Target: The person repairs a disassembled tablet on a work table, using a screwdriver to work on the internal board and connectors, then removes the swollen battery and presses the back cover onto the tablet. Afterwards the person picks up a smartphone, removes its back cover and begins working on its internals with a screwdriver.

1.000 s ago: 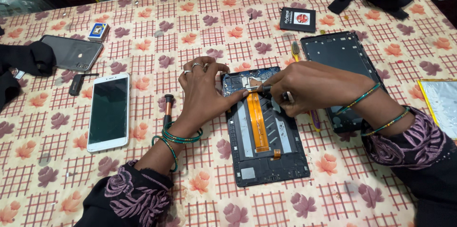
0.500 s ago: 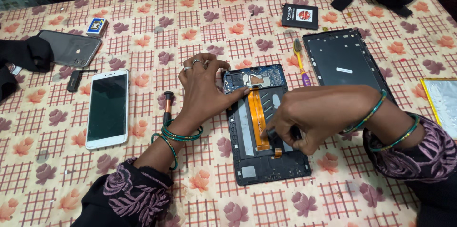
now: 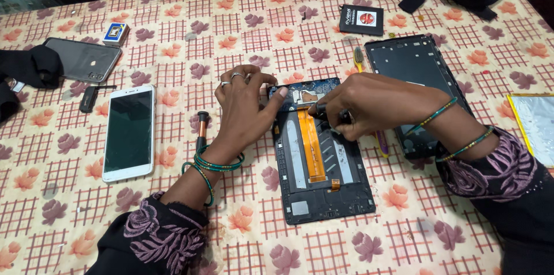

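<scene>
An opened black tablet [image 3: 323,165] lies back-up in the middle of the flowered tablecloth. It has an orange flex cable [image 3: 311,145] down its middle and a blue circuit board [image 3: 306,91] at its far end. My left hand [image 3: 245,107] grips the tablet's far-left corner, thumb on the top edge. My right hand [image 3: 369,105] pinches a small dark tool [image 3: 329,114], its tip at the board's right side.
A white phone [image 3: 128,132] lies at the left, a copper-handled tool [image 3: 201,131] beside my left wrist. A dark phone back [image 3: 83,58] and black cloth [image 3: 29,67] lie far left. A black tablet frame [image 3: 412,67], a black square box [image 3: 362,19] and a yellow-edged sheet [image 3: 536,125] are on the right.
My right hand dropped to the tablet's lower middle, then came back up to the circuit board end with the tool. My left hand stayed on the tablet's corner.
</scene>
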`<state>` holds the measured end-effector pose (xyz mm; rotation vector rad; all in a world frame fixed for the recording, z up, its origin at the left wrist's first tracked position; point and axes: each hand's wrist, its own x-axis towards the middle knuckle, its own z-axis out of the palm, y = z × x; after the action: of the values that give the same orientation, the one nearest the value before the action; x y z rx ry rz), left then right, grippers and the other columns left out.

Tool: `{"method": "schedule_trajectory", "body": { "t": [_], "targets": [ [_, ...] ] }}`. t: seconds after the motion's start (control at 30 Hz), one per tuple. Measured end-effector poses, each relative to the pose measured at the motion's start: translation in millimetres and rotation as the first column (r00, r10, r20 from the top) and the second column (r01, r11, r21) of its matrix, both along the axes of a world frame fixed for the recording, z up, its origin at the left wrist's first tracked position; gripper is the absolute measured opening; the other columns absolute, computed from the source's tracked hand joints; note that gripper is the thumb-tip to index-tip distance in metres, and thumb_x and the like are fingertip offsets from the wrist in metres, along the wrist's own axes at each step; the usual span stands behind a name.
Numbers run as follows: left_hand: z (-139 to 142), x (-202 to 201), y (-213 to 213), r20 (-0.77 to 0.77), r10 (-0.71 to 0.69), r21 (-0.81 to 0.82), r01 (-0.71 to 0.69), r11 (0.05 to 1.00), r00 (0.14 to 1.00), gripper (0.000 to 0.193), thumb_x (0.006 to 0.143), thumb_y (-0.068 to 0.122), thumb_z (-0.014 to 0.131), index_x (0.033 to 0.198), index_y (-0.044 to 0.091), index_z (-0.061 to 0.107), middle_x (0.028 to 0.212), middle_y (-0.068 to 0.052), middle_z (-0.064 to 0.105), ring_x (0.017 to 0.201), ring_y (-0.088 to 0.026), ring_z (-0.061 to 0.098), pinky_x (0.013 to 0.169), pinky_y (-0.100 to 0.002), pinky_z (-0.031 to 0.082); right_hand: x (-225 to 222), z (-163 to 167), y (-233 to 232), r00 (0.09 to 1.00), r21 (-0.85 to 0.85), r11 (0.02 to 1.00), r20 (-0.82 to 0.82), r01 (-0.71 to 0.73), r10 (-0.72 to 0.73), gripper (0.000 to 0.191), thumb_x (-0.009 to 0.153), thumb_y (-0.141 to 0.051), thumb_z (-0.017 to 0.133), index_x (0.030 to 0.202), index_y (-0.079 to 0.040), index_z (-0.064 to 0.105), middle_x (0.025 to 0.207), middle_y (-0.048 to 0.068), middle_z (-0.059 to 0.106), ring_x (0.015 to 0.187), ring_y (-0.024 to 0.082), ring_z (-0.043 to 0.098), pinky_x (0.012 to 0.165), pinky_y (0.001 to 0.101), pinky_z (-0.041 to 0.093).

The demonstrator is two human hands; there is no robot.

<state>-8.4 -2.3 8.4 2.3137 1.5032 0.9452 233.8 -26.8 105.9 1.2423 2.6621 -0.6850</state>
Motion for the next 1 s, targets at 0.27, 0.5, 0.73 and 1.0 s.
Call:
{"method": "schedule_trajectory", "body": {
  "t": [0.27,0.5,0.73,1.0],
  "targets": [
    [6,2,-2,-0.092,-0.018,0.0,0.018,1.0,0.996,0.078,0.066,0.069,0.083,0.111,0.007,0.071,0.126,-0.022,0.052,0.13,-0.039,0.037,0.105,-0.057,0.023,0,-1,-1,1.0,0.002,1.0,0.008,-0.023,0.023,0.017,0.066,-0.014,0.086,0.073,-0.005,0.074,0.112,-0.004,0.074,0.062,0.017,0.069,0.055,0.0355,0.056],
    [9,4,-4,-0.153,-0.019,-0.017,0.017,1.0,0.988,0.098,0.052,0.073,0.088,0.12,0.006,0.065,0.133,-0.023,0.05,0.129,-0.041,0.036,0.105,-0.059,0.024,6,-7,2,1.0,-0.037,0.999,0.018,-0.024,0.024,0.018,0.071,-0.013,0.084,0.083,-0.006,0.075,0.075,0.005,0.073,0.061,0.019,0.068,0.058,0.0361,0.055],
    [5,2,-2,-0.145,-0.032,-0.03,0.028,0.999,0.989,0.095,0.051,0.07,0.09,0.118,0.007,0.066,0.133,-0.023,0.05,0.132,-0.04,0.033,0.106,-0.059,0.022,49,-12,28,0.922,-0.026,0.968,-0.299,0.249,-0.245,0.013,0.082,-0.014,0.076,0.09,-0.003,0.075,0.085,0.009,0.08,0.078,0.018,0.079,0.066,0.0309,0.061],
    [6,3,-2,-0.143,-0.018,-0.01,0.017,1.0,0.99,0.096,0.05,0.071,0.09,0.115,0.005,0.066,0.131,-0.022,0.05,0.128,-0.04,0.035,0.104,-0.058,0.025,56,-26,31,0.732,-0.464,0.752,-0.272,0.469,-0.625,0.013,0.089,-0.006,0.064,0.09,0.005,0.07,0.085,0.018,0.082,0.074,0.021,0.079,0.06,0.031,0.059]
  ]
}}
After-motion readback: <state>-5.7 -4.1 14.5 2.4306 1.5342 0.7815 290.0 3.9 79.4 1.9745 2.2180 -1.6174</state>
